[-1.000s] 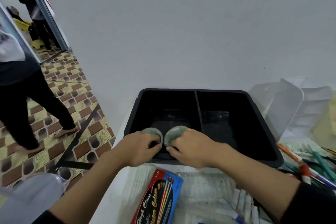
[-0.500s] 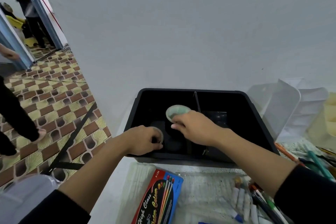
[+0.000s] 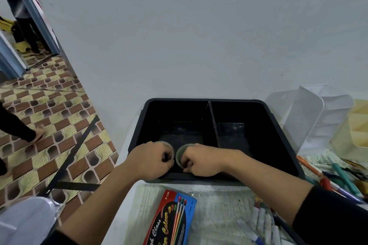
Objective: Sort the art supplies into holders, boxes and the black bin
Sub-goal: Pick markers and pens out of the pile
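Both hands sat at the near edge of the black bin point(image 3: 179, 99), over its left compartment. The left hand point(image 3: 151, 160) curled its fingers round a small round cup point(image 3: 170, 149). The right hand point(image 3: 201, 162) gripped a second cup point(image 3: 178, 155) just beside it, the two rims almost touching. A blue water-colour box point(image 3: 171, 223) lay nearer, and loose pens point(image 3: 338, 175) lay to the right.

Plain grey-white wall point(image 3: 179, 36); patterned brown-yellow tiled floor point(image 3: 49, 109) at left.
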{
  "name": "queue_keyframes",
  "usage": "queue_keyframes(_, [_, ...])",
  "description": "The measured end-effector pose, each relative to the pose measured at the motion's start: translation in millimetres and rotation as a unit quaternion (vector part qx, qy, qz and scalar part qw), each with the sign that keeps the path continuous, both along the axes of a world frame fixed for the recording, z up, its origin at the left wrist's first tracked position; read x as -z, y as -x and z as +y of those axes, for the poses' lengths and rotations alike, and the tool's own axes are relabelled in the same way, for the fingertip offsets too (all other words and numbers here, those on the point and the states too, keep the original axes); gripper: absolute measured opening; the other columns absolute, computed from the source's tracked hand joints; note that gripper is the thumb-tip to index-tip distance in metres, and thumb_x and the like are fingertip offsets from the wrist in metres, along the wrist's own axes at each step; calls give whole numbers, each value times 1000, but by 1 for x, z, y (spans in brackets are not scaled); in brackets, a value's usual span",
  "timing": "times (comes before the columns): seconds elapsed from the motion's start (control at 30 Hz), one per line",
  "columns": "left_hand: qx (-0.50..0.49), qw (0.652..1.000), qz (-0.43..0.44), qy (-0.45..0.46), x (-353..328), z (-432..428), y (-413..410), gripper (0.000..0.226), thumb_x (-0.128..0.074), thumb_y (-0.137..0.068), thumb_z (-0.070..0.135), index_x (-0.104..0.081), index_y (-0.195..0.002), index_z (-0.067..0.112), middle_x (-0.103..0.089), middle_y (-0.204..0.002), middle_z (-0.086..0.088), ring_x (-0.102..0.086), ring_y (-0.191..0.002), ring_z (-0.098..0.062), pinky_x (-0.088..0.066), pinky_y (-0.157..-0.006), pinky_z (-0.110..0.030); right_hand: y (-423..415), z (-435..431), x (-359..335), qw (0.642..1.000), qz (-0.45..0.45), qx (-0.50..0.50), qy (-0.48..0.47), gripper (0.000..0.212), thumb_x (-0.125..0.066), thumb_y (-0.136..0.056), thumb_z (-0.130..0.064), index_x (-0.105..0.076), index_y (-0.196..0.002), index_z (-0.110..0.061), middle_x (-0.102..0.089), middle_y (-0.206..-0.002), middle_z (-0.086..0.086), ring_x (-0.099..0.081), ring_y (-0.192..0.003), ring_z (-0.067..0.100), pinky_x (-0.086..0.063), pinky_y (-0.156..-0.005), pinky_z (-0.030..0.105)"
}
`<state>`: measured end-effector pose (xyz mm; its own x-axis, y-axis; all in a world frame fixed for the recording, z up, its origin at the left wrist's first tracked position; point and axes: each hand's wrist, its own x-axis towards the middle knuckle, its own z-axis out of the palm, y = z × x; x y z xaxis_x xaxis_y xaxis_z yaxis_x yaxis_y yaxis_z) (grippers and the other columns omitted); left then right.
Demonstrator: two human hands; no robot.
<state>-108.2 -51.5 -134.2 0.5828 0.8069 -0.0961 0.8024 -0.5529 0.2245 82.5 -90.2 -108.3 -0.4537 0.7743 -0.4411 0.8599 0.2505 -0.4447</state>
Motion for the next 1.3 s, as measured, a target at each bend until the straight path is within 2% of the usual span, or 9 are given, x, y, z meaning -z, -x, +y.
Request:
queue_keyframes(0.17, [65, 998, -1, 22, -2, 1, 4, 31, -47, -100, 44, -62, -78, 29, -56, -63, 11, -54, -60, -7, -45, -64, -25, 5, -2, 0, 999, -44, 13, -1, 23, -43, -99, -10, -61, -87, -4, -53, -83, 1, -49, -71, 13, -39, -60, 24])
queue_keyframes(0.37, [69, 997, -46, 4, 5, -1, 4, 52, -43, -104, 45, -64, -66, 16, -57, -57, 0, -55, -58, -18, -38, -54, -21, 7, -26, 17, 972, -33, 23, -232, 33, -36, -105, -31, -63, -92, -15, -62, -80, 1, -55, -66, 16, -49, -64, 34])
queue_keyframes(0.53, [104, 993, -63, 8, 3, -1, 2, 52, -44, -105, 38, -52, -56, 21, -49, -52, 5, -46, -48, -14, -33, -53, -22, 7, -34, 24, 949, -22, -4, -315, 32, -32, -107, -34, -60, -106, -18, -60, -72, -2, -52, -55, 13, -53, -59, 37])
queue_keyframes(0.63, [101, 992, -74, -29, 5, -3, 5, 54, -40, -104, 44, -55, -57, 21, -50, -50, 4, -49, -47, -16, -36, -50, -23, 7, -34, 28, 939, -18, 16, -344, 32, -33, -106, -35, -60, -100, -19, -60, -71, -3, -52, -54, 14, -52, -57, 37])
queue_keyframes(0.73, [69, 989, -100, -90, 3, -11, 7, 56, -28, -99, 57, -54, -59, 27, -50, -48, 8, -50, -45, -13, -41, -48, -26, 1, -43, 20, 922, 23, 54, -382, 34, -37, -105, -37, -62, -91, -20, -60, -70, -6, -53, -56, 14, -43, -57, 29])
queue_keyframes(0.83, [52, 977, -164, -130, -10, -25, -1, 51, -37, -101, 54, -47, -57, 31, -43, -45, 11, -49, -45, -11, -38, -46, -23, -22, -62, -4, 884, 101, 129, -437, 24, -48, -103, -32, -63, -90, -19, -58, -65, -10, -50, -57, 11, -27, -60, 21])
queue_keyframes(0.93, [83, 957, -235, -147, -29, -43, -33, 50, -48, -103, 43, -37, -55, 34, -38, -43, 12, -48, -45, -13, -32, -46, -19, -56, -89, -25, 842, 135, 196, -484, 13, -56, -101, -25, -65, -95, -19, -61, -69, -11, -50, -63, 8, -30, -65, 20])
queue_keyframes(1.13, [157, 938, -294, -93, -45, -80, -142, 54, -40, -103, 52, -54, -63, 19, -48, -48, 4, -52, -49, -15, -42, -52, -32, -134, -154, -34, 806, 137, 288, -499, 11, -58, -99, -23, -67, -96, -18, -62, -73, -10, -56, -65, 10, -43, -65, 28])
queue_keyframes(1.3, [250, 909, -333, -28, -50, -129, -242, 39, -47, -104, 48, -53, -71, 27, -47, -51, 9, -51, -50, -9, -41, -51, -30, -221, -222, -36, 781, 99, 356, -503, 4, -62, -97, -20, -65, -94, -21, -64, -71, -10, -59, -64, 12, -48, -63, 36])
